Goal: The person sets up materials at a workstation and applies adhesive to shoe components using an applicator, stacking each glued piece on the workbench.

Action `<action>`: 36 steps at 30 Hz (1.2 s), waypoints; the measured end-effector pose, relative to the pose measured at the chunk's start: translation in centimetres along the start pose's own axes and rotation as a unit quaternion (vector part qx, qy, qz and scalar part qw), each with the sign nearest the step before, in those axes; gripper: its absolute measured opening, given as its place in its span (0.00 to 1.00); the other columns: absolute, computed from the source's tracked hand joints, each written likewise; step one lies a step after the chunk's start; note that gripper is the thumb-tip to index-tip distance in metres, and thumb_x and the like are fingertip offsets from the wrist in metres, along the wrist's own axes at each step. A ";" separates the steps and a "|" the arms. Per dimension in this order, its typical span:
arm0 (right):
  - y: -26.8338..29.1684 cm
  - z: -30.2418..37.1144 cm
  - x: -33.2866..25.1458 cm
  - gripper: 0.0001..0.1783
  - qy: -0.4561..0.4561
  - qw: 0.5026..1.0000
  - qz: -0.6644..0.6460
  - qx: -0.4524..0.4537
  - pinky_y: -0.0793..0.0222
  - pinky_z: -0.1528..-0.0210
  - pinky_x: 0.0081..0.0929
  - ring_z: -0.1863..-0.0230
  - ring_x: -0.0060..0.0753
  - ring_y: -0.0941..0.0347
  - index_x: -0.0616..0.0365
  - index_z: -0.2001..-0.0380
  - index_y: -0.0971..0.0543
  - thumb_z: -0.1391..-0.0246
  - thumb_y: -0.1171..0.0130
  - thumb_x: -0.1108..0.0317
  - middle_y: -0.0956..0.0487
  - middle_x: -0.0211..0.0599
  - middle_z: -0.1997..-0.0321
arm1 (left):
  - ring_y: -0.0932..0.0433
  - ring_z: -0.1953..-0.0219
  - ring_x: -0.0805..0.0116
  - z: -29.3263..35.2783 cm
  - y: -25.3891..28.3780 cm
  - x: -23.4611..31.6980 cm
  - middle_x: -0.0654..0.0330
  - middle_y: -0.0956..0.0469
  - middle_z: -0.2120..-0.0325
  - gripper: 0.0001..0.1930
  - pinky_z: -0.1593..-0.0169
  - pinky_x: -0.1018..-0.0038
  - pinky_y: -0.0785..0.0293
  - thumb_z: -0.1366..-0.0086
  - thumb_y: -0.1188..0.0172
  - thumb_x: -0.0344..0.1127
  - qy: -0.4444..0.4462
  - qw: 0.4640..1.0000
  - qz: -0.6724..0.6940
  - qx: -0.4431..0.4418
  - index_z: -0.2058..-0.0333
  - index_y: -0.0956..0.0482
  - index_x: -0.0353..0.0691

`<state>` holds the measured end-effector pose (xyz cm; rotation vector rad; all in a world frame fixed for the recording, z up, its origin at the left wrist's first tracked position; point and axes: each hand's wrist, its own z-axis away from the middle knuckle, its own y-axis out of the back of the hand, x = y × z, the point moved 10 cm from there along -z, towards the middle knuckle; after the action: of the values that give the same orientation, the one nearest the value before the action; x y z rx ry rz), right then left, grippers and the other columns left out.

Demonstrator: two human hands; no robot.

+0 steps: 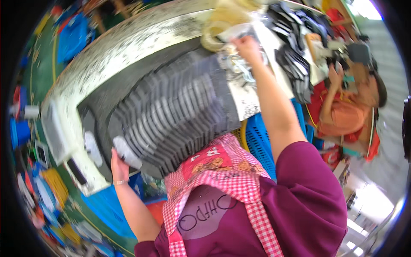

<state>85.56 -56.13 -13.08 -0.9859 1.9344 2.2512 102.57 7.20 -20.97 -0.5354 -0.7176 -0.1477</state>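
Note:
Before me on the bench, a long overlapping row of dark flat pieces with pale grey stripes lies across a dark mat. At its left end is a dark piece with a rounded pale pad; my left hand grips its edge, a finger along the outside, the rest partly hidden. My right hand stretches to the far side, its fingers curled by a whitish sheet-like thing and a yellowish translucent roll. What those fingers hold is blurred. Another pale pad lies at the left.
Dark and white striped pieces pile up at the far right of the bench. Beyond them a person in an orange top works. Blue perforated baskets stand by the near edge. A blue bin sits on the green floor.

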 end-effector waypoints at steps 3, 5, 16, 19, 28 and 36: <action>-4.2 10.9 -1.0 0.31 -0.046 0.966 0.013 -0.254 0.25 0.66 0.33 0.78 0.33 0.23 0.61 0.80 0.20 0.48 0.47 0.39 0.21 0.36 0.82 | 0.38 0.39 0.60 2.3 0.7 0.3 0.56 0.37 0.41 0.29 0.37 0.60 0.43 0.34 0.50 0.44 -0.015 1.000 0.015 -0.011 0.38 0.44 0.38; -6.2 19.7 0.8 0.29 0.014 0.926 0.040 -0.375 0.29 0.53 0.41 0.63 0.49 0.23 0.60 0.73 0.19 0.48 0.48 0.40 0.20 0.51 0.67 | 0.36 0.41 0.60 2.8 -1.4 0.9 0.56 0.36 0.42 0.32 0.40 0.61 0.38 0.40 0.47 0.34 -0.011 0.999 -0.035 -0.033 0.38 0.45 0.38; -7.0 31.7 -1.1 0.44 -0.303 0.659 -0.613 -0.314 0.32 0.53 0.35 0.51 0.32 0.29 0.58 0.41 0.43 0.60 0.31 0.70 0.26 0.34 0.52 | 0.31 0.44 0.55 3.6 -2.8 0.0 0.53 0.32 0.46 0.34 0.40 0.57 0.36 0.51 0.47 0.23 -0.017 0.998 -0.008 -0.062 0.41 0.41 0.35; -9.7 33.2 -1.0 0.41 -0.331 0.581 -0.667 -0.328 0.38 0.44 0.47 0.39 0.37 0.39 0.49 0.41 0.39 0.58 0.32 0.72 0.34 0.34 0.40 | 0.31 0.45 0.55 2.8 -0.9 -0.9 0.54 0.30 0.48 0.34 0.41 0.56 0.36 0.53 0.45 0.21 -0.014 0.999 -0.010 -0.028 0.43 0.38 0.36; -7.5 32.1 -8.2 0.32 -0.208 0.641 -0.680 -0.289 0.34 0.44 0.31 0.48 0.32 0.29 0.63 0.47 0.33 0.58 0.38 0.86 0.26 0.38 0.49 | 0.33 0.42 0.51 1.5 -3.6 0.4 0.50 0.32 0.45 0.39 0.36 0.55 0.42 0.56 0.46 0.25 -0.033 0.989 0.115 -0.088 0.39 0.43 0.34; -1.4 23.9 -20.1 0.33 -0.073 0.675 -0.683 -0.270 0.38 0.40 0.35 0.45 0.34 0.31 0.61 0.45 0.33 0.57 0.40 0.86 0.27 0.39 0.46 | 0.35 0.41 0.46 -1.8 -4.8 14.3 0.46 0.35 0.43 0.42 0.37 0.52 0.40 0.59 0.44 0.28 -0.188 0.937 0.213 -0.203 0.40 0.43 0.30</action>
<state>91.55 -26.84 -4.14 -1.4418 0.0171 1.6548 112.85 2.85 -10.71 -1.1244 -0.9297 0.2256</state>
